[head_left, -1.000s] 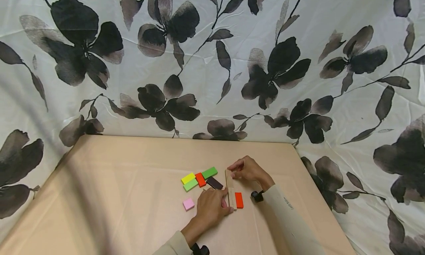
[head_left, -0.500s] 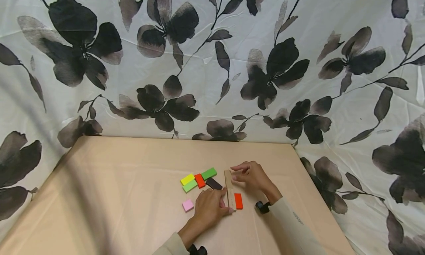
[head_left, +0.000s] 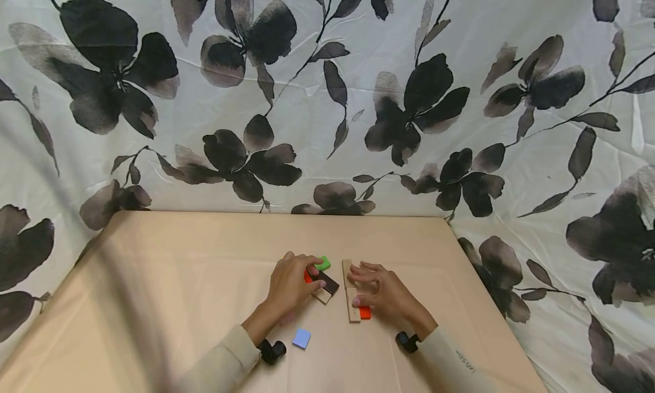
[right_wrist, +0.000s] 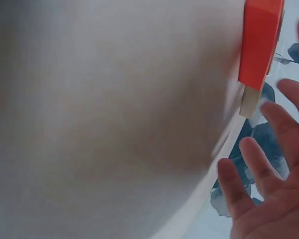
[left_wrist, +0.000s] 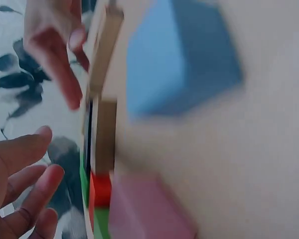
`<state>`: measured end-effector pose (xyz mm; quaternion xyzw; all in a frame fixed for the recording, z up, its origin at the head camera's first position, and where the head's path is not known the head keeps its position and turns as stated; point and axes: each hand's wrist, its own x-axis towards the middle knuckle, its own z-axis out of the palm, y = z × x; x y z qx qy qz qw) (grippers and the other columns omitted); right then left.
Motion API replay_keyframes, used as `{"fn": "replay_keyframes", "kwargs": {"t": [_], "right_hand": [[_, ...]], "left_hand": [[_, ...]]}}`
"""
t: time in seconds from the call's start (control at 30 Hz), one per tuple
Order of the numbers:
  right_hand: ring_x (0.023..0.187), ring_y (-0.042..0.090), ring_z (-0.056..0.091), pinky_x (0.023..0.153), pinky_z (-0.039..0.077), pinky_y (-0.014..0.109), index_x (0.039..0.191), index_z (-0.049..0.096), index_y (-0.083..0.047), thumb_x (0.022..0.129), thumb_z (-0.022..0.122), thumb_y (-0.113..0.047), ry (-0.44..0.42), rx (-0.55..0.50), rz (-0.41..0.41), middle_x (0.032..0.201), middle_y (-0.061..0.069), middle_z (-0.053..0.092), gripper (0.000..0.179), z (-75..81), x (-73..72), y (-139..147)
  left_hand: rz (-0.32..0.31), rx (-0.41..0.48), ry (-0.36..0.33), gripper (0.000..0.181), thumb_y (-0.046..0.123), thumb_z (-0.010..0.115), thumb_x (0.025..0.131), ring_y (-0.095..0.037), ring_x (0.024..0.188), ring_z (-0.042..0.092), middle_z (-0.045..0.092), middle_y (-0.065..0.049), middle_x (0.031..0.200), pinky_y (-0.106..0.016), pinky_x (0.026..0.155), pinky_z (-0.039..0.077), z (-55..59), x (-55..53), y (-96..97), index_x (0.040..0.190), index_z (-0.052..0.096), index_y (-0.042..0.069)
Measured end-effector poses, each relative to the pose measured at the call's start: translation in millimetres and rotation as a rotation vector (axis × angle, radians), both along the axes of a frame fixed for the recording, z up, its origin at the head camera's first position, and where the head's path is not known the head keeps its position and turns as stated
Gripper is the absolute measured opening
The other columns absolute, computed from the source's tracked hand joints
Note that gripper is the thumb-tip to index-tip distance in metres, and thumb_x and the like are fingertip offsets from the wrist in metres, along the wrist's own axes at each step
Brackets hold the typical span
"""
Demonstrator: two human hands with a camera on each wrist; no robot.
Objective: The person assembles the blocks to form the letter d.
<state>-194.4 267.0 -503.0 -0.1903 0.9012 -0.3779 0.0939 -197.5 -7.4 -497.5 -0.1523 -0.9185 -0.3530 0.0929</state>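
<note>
My left hand [head_left: 289,282] hovers over a cluster of small blocks, fingers loosely bent with nothing between them. Around its fingertips show a green block [head_left: 323,263], a red block [head_left: 308,276], a dark brown block [head_left: 327,282] and a plain wooden block [head_left: 322,296]. Two pale wooden blocks [head_left: 353,307] stand end to end in a line, with an orange-red block [head_left: 365,313] against their right side. Over that line is my right hand [head_left: 386,293], fingers spread and holding nothing; whether it touches the blocks is unclear. The yellow block is hidden.
A blue block [head_left: 302,339] lies in front of the cluster. The left wrist view shows a pink block [left_wrist: 149,209] near it, mostly covered by my left arm in the head view. Floral cloth [head_left: 327,108] hangs behind the table [head_left: 204,239].
My left hand has left the wooden line and moved left to the coloured cluster. My right hand has come nearer along the line. The blue block has come into view.
</note>
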Motion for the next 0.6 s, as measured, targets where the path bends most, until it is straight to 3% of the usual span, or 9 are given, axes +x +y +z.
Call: {"fn": "replay_keyframes", "kwargs": {"t": [0.17, 0.43, 0.6], "right_hand": [[0.164, 0.031, 0.027, 0.126, 0.026, 0.064, 0.140, 0.070, -0.015, 0.081, 0.092, -0.026, -0.031, 0.019, 0.010, 0.157, -0.003, 0.057, 0.064, -3.3, -0.3, -2.1], [0.164, 0.035, 0.023, 0.126, 0.021, 0.069, 0.138, 0.071, -0.012, 0.082, 0.091, -0.027, -0.018, 0.039, 0.024, 0.156, -0.001, 0.056, 0.061, -3.0, 0.5, -4.7], [0.164, 0.037, 0.021, 0.125, 0.020, 0.071, 0.139, 0.070, -0.012, 0.084, 0.090, -0.026, -0.031, 0.021, 0.024, 0.157, -0.002, 0.055, 0.061, -1.5, 1.1, -5.1]], "left_hand": [[-0.029, -0.105, -0.002, 0.037, 0.023, 0.096, 0.077, -0.014, 0.079, 0.048, 0.076, 0.001, 0.092, -0.031, 0.074, 0.040, 2.2, -20.5, -10.8, 0.112, 0.083, 0.018], [-0.077, -0.138, -0.193, 0.028, 0.016, 0.093, 0.081, -0.016, 0.082, 0.055, 0.073, 0.004, 0.084, -0.031, 0.070, 0.043, 6.1, -49.8, -13.3, 0.107, 0.082, 0.018], [-0.074, -0.166, -0.259, 0.027, 0.021, 0.092, 0.084, -0.017, 0.082, 0.057, 0.068, 0.005, 0.082, -0.030, 0.066, 0.042, 3.4, -61.7, -8.1, 0.108, 0.080, 0.020]]}}
